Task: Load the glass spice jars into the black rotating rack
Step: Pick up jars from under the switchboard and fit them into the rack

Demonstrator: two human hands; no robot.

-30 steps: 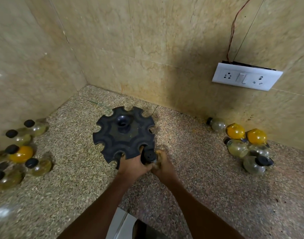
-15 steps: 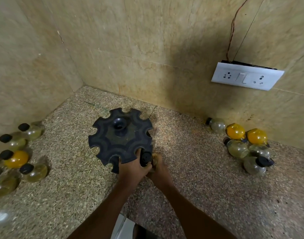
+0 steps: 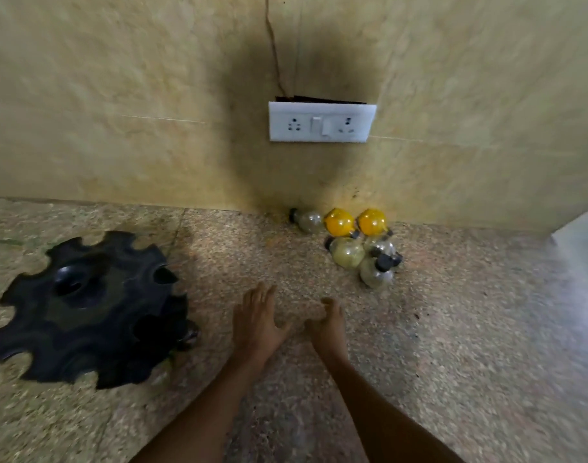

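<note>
Jars (image 3: 349, 243): heaped by the wall, ahead and right of both hands.
Nearer: right hand (image 3: 329, 324), loosely curled, empty.
Left hand (image 3: 257, 320): fingers straight, empty.
Rack (image 3: 85, 309): off left.

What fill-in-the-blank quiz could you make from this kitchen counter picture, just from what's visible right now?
1. Both hands, the left hand and the right hand, hold ____.
2. The two brightest jars in the pile of jars by the wall are coloured ____.
3. The black rack lies to the ____ of the hands.
4. On the wall above the jars sits a white ____ plate.

Missing words: nothing; yellow; left; socket
</note>
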